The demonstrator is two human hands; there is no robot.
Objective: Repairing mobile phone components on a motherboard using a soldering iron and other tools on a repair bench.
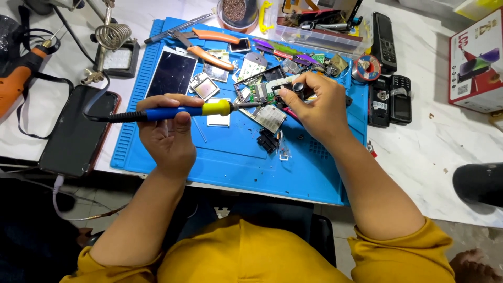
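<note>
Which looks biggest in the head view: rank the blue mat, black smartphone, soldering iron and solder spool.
1. blue mat
2. black smartphone
3. soldering iron, about as long but thinner
4. solder spool

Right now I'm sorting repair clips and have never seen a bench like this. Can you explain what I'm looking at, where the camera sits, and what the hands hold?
The single picture comes from a camera worn on a person's head, looking down at their own two bare hands and yellow sleeves. No machine is involved.

The left hand grips a soldering iron with a blue and yellow handle; its tip points right toward a small circuit board. The right hand pinches a small dark part at that board.

Everything sits on a blue work mat over a pale table. On the mat lie a loose phone screen, orange-handled pliers and scattered small phone parts. Left of the mat lies a dark smartphone, with a coiled iron stand behind it. On the right lie old keypad phones and a solder spool.
</note>
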